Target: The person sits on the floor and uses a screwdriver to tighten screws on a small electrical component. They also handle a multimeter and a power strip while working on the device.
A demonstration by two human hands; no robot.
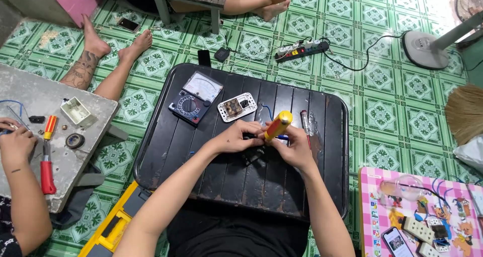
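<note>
Over the black bench [201, 156], the right hand [297, 149] is closed around a yellow screwdriver [277, 125]; the left hand [236, 139] pinches a small dark part [253, 154]. The tip may slip and hurt fingers. Farther away lies a meter [196, 102].

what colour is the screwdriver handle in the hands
Yellow screwdriver handle, with a red band near its lower end; the head view shows it.

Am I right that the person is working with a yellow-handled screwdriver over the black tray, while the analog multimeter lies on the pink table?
Not quite: the head view shows the analog multimeter lying on the black tray itself, not the pink table. The yellow-handled screwdriver is indeed over that tray, in the right hand.
</note>
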